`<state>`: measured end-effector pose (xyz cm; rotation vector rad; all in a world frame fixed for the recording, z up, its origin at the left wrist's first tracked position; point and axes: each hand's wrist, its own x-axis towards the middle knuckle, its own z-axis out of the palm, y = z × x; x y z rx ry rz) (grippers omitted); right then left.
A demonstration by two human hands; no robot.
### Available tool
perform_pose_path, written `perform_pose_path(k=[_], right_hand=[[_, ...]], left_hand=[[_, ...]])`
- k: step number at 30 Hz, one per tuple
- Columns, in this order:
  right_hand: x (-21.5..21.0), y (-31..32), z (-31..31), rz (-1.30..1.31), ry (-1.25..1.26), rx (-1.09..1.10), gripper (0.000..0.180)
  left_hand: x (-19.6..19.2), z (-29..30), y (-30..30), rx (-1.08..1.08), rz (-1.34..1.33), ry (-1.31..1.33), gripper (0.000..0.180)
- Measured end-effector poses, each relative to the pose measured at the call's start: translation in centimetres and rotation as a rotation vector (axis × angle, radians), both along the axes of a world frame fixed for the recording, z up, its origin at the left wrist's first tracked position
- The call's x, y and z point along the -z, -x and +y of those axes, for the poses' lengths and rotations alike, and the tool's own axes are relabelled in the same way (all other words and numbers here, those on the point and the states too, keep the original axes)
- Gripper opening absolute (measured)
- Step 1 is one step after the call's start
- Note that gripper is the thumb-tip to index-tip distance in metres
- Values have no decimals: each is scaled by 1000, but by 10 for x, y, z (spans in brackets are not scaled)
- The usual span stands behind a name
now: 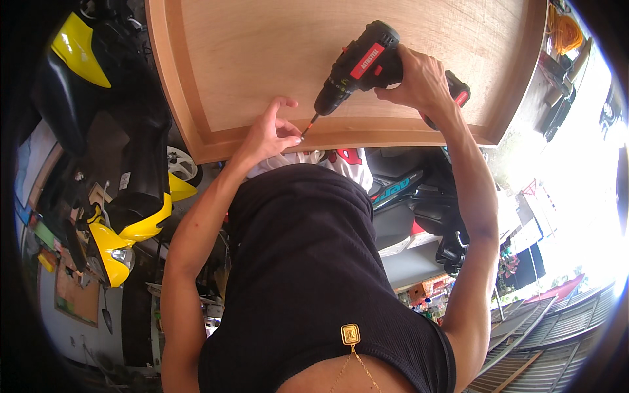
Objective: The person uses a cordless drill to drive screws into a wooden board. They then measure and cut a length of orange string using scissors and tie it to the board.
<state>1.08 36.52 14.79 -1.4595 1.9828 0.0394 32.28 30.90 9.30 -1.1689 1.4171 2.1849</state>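
Note:
A black and red cordless drill (359, 64) is held by its grip in my right hand (419, 82), tilted so that its chuck points down and left. From the chuck runs a thin bit (310, 124), its tip at the near rail of a shallow wooden panel with a raised frame (255, 59). My left hand (265, 134) rests by that rail, thumb and a finger pinched together at the bit's tip, the index finger raised. Whatever lies in the pinch is too small to make out.
A yellow and black motorbike (131, 216) stands at the left, close to the panel. Another dark motorbike (406, 196) is behind my body on the right. An orange coiled cord (565, 33) lies at the far right, beyond the panel's edge.

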Motion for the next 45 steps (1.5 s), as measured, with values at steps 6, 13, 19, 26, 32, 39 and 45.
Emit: perform_pose_path(k=[6,13,19,26,32,39,45], right_hand=[[2,0,1,-7,43,-4,51],[8,2,2,-46,182,-45,52],[17,6,-8,-62,145,-77,48],[30,9,-15,-64,79,-112,55],[29,7,-22,-88,85,-105,46],[27,2,-36,-51,83,-165,44],[33,-2,-53,-36,58,-260,46]], left_hand=[[1,0,-1,12,1,18,59],[4,0,-2,27,30,18,61],[1,-2,0,42,34,47,61],[3,0,-1,17,22,40,59],[4,1,-1,30,20,63,57],[5,3,-2,35,46,107,57],[4,3,-2,60,55,129,63]])
